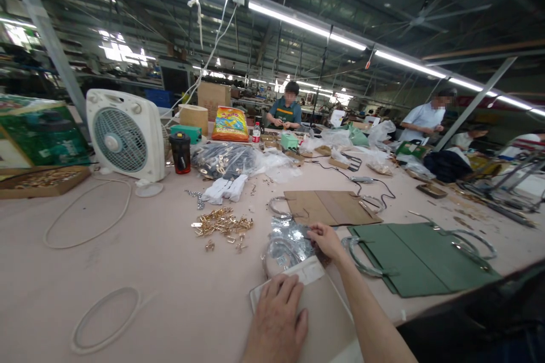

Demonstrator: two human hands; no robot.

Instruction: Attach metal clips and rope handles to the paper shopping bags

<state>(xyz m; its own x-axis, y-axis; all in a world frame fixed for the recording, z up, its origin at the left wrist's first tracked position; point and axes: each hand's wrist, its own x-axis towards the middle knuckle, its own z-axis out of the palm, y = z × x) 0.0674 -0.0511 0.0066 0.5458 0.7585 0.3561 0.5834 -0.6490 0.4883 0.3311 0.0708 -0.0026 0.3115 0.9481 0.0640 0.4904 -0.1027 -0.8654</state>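
My left hand (279, 315) lies with its fingers spread flat on a pale beige panel (330, 306) at the table's near edge. Just past the panel's far end is crinkled clear plastic wrap (292, 235), with a curved, plastic-covered handle (276, 252) beside it. My right hand (327, 241) reaches across the panel, its fingers curled and pinching at the right edge of the wrap; what lies under its palm is hidden. Right of my forearm rests a green bag piece (421, 258) with wrapped handles. A brown bag piece (332, 207) with similar handles lies beyond my right hand.
Gold metal fittings (221, 224) lie in a loose pile left of the wrap. White gloves (225, 188), a dark bottle (180, 153) and a white fan (125, 133) stand or lie farther back. A corded tool (361, 180) is beyond the brown piece. Two co-workers are in the background.
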